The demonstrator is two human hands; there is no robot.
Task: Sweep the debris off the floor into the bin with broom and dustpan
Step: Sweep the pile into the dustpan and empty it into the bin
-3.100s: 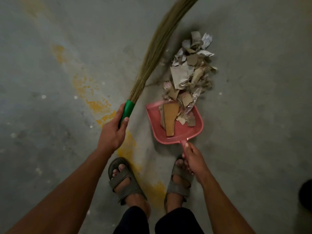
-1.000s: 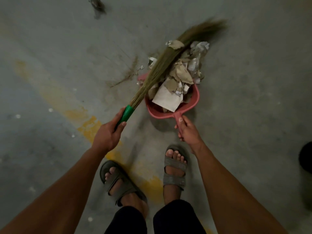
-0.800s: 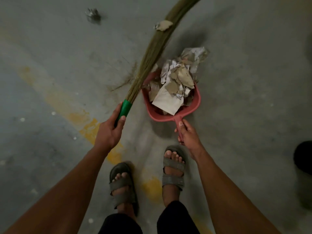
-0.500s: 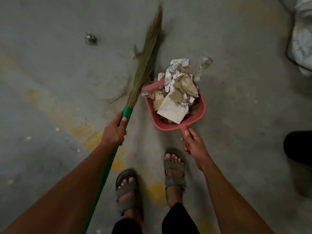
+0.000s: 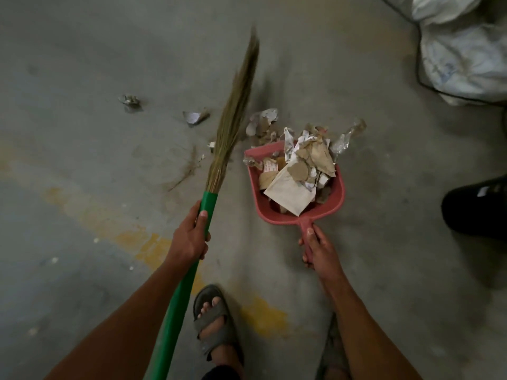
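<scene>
The long broom with a green plastic handle and a soft bundle of dry grass bristles [image 5: 233, 124] is held by the left hand [image 5: 189, 237], whose grip is closed round the handle just below the bristles. This is judged a good place to hold it, because the bristles are limp and bend easily, while the handle is stiff and light. The pink plastic dustpan [image 5: 336, 200] is held by the right hand [image 5: 319, 249], its grip wrapped round the short handle. The pan is heaped with torn paper, brown cardboard pieces and crinkled clear film [image 5: 299, 171]; this load looks light and loose, so it may slide off the open front lip if the pan is tipped forward. A few paper scraps [image 5: 262, 123] lie on the grey concrete floor [image 5: 82, 64], between the bristles and the pan. No bin can be identified with certainty.
</scene>
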